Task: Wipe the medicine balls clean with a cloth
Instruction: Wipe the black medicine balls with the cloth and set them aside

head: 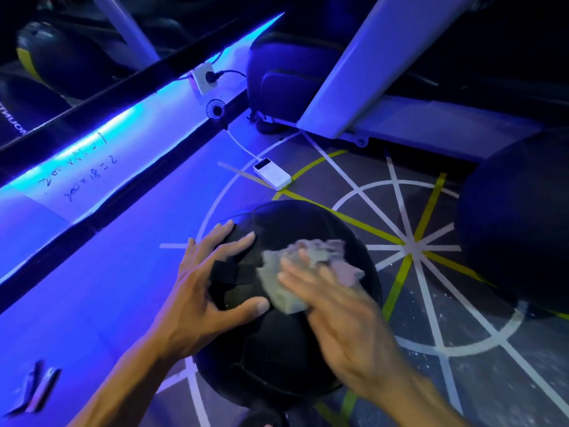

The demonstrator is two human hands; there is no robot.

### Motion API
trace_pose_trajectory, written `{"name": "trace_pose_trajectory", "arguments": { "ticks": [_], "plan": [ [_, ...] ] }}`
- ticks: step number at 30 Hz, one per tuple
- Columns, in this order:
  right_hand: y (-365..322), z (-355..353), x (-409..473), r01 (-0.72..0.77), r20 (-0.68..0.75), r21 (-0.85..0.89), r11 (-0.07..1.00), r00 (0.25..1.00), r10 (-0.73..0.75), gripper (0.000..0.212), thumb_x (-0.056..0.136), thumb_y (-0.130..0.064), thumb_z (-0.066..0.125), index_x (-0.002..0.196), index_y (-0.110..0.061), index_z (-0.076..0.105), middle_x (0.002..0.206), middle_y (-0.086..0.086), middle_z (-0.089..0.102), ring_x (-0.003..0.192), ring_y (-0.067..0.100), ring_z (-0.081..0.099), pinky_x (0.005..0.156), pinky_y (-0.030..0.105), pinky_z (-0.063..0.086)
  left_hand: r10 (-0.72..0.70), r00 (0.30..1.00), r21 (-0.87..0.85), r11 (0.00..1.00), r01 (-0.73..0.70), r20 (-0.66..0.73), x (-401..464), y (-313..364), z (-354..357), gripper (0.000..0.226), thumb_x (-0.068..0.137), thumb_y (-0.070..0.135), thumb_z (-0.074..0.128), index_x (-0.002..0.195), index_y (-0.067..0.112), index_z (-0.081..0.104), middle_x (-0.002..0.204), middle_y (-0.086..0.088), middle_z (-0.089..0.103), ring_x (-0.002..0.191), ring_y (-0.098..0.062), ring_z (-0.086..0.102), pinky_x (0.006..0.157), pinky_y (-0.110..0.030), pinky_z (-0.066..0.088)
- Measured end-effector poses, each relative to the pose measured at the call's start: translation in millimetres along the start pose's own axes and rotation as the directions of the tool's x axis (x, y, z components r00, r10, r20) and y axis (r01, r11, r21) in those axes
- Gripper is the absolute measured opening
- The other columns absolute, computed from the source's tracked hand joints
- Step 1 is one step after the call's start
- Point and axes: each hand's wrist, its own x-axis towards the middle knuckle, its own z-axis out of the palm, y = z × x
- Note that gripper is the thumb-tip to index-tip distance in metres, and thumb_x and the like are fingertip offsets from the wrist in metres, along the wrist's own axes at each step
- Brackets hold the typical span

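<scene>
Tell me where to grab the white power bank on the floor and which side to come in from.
Pinch the power bank across its two long edges, from straight above. It lies flat on the floor, so only the top and thin sides are open. Stay toward the near end: a white cable plugs into the far end, and lifting will probably drag it.

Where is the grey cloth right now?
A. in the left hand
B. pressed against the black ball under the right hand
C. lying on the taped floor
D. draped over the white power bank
B: the right hand presses the crumpled grey cloth onto the round black medicine ball.
</scene>
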Motion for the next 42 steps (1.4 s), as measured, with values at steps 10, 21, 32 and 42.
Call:
{"name": "trace_pose_trajectory", "arguments": {
  "ticks": [10, 21, 32, 42],
  "plan": [
    [25, -25, 16, -0.496, -0.248, 0.225, 0.839, 0.803, 0.542, 0.040, 0.103, -0.022, 0.046, 0.137, -0.036, 0.062, 0.143, -0.025, 0.055, 0.136, -0.010, 0.044, 0.118, 0.024, 0.032, -0.241, 0.937, -0.195, 0.936, 0.293, 0.252, 36, 26, -6, 0.069, 0.072, 0.081, 0.044, 0.132, 0.052, 0.060, 0.164, 0.017, 0.031, 0.157, -0.010, 0.010, 0.126, -0.032, -0.004],
    [-61, 42, -14, 0.058, 0.244, -0.189, 0.980, 0.970, -0.010, 0.019, 0.082, -0.031, 0.050, 0.084, -0.032, 0.069, 0.077, -0.017, 0.062, 0.077, 0.003, 0.045, 0.073, 0.020, 0.050, -0.286, 0.863, -0.333, 0.835, 0.438, 0.416, 66, 24, -10, 0.072, 0.085, 0.087, 0.005, 0.132, 0.066, 0.054, 0.162, 0.038, 0.016, 0.155, 0.002, -0.001, 0.128, -0.047, -0.002],
    [-41, 29, 8, -0.090, 0.083, -0.350, 0.933, 0.989, 0.126, 0.043, 0.098, -0.011, 0.033, 0.125, -0.005, 0.065, 0.123, 0.016, 0.066, 0.110, 0.031, 0.066, 0.091, 0.014, 0.042, -0.305, 0.882, -0.321, 0.847, 0.423, 0.358, 95, 37, -7, 0.073, 0.100, 0.071, 0.009, 0.137, 0.040, 0.063, 0.091, 0.053, 0.060, 0.091, 0.034, 0.053, 0.077, 0.004, 0.036],
    [-43, -38, -28, -0.337, -0.273, 0.125, 0.933, 0.893, 0.359, 0.040, 0.094, -0.008, 0.049, 0.103, -0.040, 0.071, 0.098, -0.026, 0.072, 0.086, -0.003, 0.068, 0.072, 0.011, 0.049, -0.280, 0.927, -0.384, 0.851, 0.359, 0.249, 102, 27, 2, 0.062, 0.103, 0.067, 0.025, 0.132, 0.034, 0.068, 0.095, 0.050, 0.062, 0.097, 0.027, 0.057, 0.081, -0.001, 0.041]
  ]
}}
